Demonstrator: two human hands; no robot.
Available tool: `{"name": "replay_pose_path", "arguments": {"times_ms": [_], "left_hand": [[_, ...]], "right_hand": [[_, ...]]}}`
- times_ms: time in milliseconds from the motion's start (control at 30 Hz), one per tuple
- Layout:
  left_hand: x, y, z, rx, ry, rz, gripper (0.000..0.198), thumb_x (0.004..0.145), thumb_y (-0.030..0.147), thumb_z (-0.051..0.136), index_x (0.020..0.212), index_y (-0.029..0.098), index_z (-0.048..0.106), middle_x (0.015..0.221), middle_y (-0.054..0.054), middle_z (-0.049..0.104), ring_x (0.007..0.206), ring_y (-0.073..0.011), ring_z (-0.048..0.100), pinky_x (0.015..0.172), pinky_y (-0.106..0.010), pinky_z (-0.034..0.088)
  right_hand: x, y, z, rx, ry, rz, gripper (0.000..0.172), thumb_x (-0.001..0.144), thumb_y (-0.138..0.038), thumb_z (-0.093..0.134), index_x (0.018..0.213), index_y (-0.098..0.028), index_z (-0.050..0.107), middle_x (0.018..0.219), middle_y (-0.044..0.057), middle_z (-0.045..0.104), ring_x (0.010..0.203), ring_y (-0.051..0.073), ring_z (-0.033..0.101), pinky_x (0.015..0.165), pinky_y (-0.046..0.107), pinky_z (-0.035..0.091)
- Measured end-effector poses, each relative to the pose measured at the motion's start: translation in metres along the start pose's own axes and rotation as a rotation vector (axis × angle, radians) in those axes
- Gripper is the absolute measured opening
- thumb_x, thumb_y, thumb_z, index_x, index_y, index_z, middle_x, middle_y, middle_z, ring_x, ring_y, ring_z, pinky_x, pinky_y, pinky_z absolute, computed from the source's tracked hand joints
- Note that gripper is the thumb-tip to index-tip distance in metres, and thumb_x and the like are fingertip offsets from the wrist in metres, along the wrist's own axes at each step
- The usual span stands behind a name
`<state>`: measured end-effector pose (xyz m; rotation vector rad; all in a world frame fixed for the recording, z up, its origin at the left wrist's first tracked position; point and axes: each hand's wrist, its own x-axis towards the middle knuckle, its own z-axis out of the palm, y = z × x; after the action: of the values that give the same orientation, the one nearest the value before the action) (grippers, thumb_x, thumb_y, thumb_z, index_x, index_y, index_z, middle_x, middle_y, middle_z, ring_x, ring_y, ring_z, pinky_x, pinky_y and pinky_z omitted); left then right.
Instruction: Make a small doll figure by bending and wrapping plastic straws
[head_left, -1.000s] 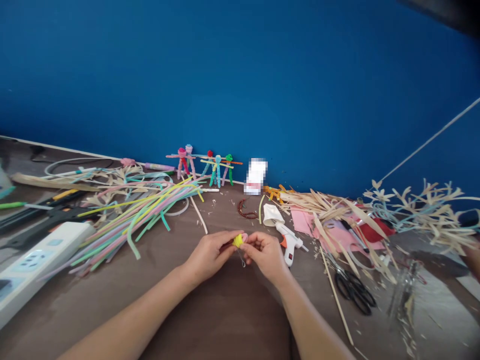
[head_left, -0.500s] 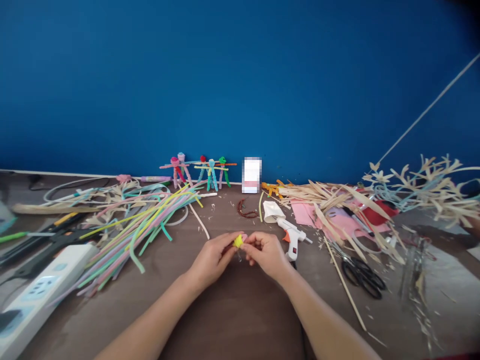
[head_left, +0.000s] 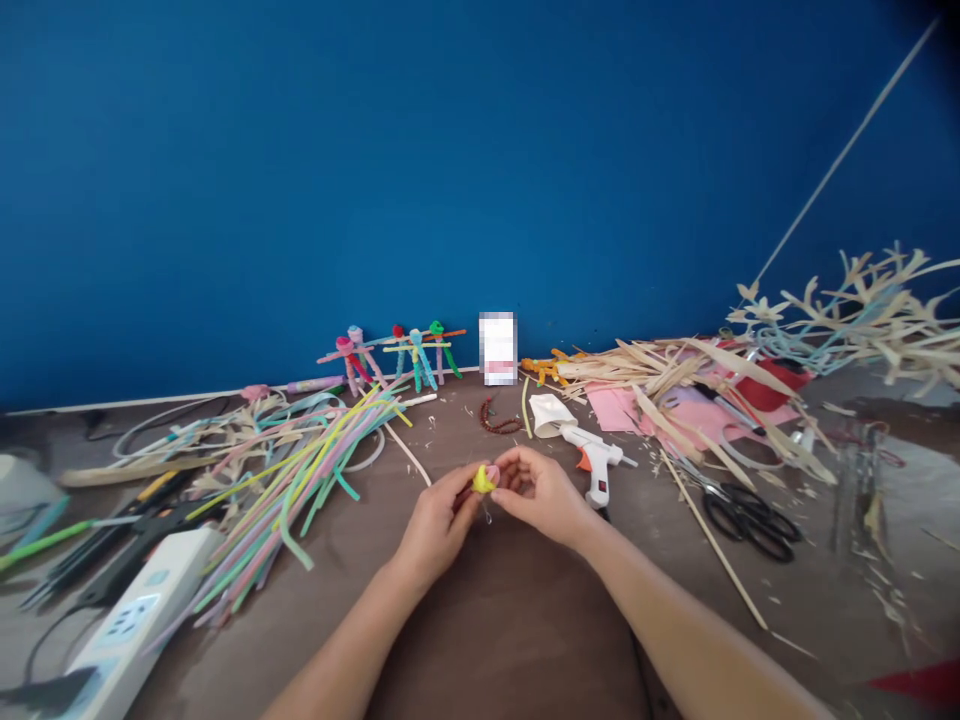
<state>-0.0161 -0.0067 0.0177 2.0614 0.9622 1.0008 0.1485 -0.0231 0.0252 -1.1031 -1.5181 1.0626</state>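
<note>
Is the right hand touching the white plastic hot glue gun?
Apart: the head view shows a strip of brown tabletop between the right hand and the white plastic hot glue gun.

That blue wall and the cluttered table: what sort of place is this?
It looks like a handicraft work area: a craft table holds a white hot glue gun, a heap of dried leaf strips, and small pipe-cleaner figures standing by the wall.

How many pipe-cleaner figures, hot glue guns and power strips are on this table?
Pipe-cleaner figures: 5
Hot glue guns: 1
Power strips: 1
Total: 7
</note>
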Motion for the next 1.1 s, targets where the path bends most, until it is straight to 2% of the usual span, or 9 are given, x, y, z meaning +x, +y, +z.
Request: {"name": "replay_pose_path", "arguments": {"times_ms": [133, 367, 500, 600, 700, 900, 1000, 1100], "left_hand": [[0.001, 0.004, 0.000, -0.120, -0.071, -0.077, 0.033, 0.081, 0.024, 0.045, 0.112, 0.014, 0.052, 0.103, -0.009, 0.062, 0.089, -0.0178, 0.057, 0.081, -0.031, 0.044], [0.003, 0.009, -0.001, -0.237, -0.113, -0.123, 0.033, 0.079, 0.027, 0.048, 0.108, 0.014, 0.055, 0.097, -0.008, 0.062, 0.090, -0.0194, 0.055, 0.083, -0.032, 0.041], [0.002, 0.008, 0.000, -0.338, -0.130, -0.237, 0.036, 0.077, 0.033, 0.050, 0.107, 0.012, 0.055, 0.074, -0.003, 0.060, 0.067, -0.0137, 0.052, 0.062, -0.024, 0.043], [0.003, 0.007, 0.000, -0.448, -0.145, -0.330, 0.038, 0.077, 0.035, 0.051, 0.107, 0.012, 0.054, 0.060, 0.002, 0.049, 0.051, -0.0076, 0.040, 0.046, -0.017, 0.031], [0.004, 0.007, -0.002, -0.660, -0.135, -0.403, 0.035, 0.076, 0.034, 0.053, 0.103, 0.011, 0.052, 0.054, 0.005, 0.039, 0.044, -0.0045, 0.030, 0.040, -0.016, 0.020], [0.006, 0.004, -0.008, -1.051, -0.147, -0.525, 0.026, 0.074, 0.032, 0.055, 0.094, 0.016, 0.048, 0.052, 0.007, 0.033, 0.039, -0.0030, 0.024, 0.037, -0.015, 0.016], [0.005, 0.003, -0.008, -1.089, -0.164, -0.551, 0.026, 0.073, 0.033, 0.057, 0.091, 0.017, 0.049, 0.052, 0.007, 0.032, 0.039, -0.0029, 0.022, 0.037, -0.015, 0.015], [0.005, 0.005, -0.006, -1.045, -0.188, -0.552, 0.027, 0.072, 0.033, 0.057, 0.092, 0.016, 0.050, 0.052, 0.007, 0.032, 0.039, -0.0032, 0.021, 0.037, -0.016, 0.013]], "right_hand": [[-0.001, -0.006, 0.001, -0.005, 0.009, -0.041, 0.032, 0.070, -0.022, 0.058, 0.101, -0.020, 0.054, 0.078, 0.001, 0.055, 0.068, 0.012, 0.052, 0.053, 0.020, 0.043], [-0.002, -0.009, 0.001, -0.068, -0.009, -0.077, 0.022, 0.072, -0.021, 0.055, 0.093, -0.019, 0.060, 0.084, 0.003, 0.058, 0.073, 0.014, 0.054, 0.057, 0.022, 0.045], [-0.002, -0.012, 0.000, -0.053, -0.028, -0.081, 0.020, 0.071, -0.018, 0.055, 0.090, -0.019, 0.059, 0.082, 0.002, 0.058, 0.071, 0.013, 0.053, 0.056, 0.021, 0.044], [-0.002, -0.013, -0.002, -0.009, -0.065, -0.054, 0.023, 0.071, -0.016, 0.055, 0.094, -0.019, 0.057, 0.074, 0.000, 0.055, 0.066, 0.011, 0.051, 0.055, 0.020, 0.042], [-0.002, -0.012, -0.003, 0.003, -0.079, -0.037, 0.030, 0.070, -0.015, 0.055, 0.100, -0.020, 0.054, 0.067, -0.003, 0.050, 0.058, 0.009, 0.046, 0.052, 0.020, 0.039], [-0.002, -0.006, 0.003, 0.011, 0.063, -0.054, 0.026, 0.071, -0.020, 0.055, 0.097, -0.020, 0.054, 0.063, -0.004, 0.046, 0.055, 0.008, 0.043, 0.052, 0.020, 0.036], [-0.001, -0.006, 0.002, -0.069, 0.133, -0.083, 0.024, 0.071, -0.021, 0.057, 0.094, -0.020, 0.057, 0.064, -0.004, 0.044, 0.054, 0.008, 0.041, 0.052, 0.020, 0.035], [0.000, -0.008, -0.002, -0.139, 0.140, -0.109, 0.021, 0.071, -0.023, 0.058, 0.091, -0.020, 0.061, 0.068, -0.002, 0.045, 0.054, 0.008, 0.039, 0.052, 0.021, 0.035]]}}
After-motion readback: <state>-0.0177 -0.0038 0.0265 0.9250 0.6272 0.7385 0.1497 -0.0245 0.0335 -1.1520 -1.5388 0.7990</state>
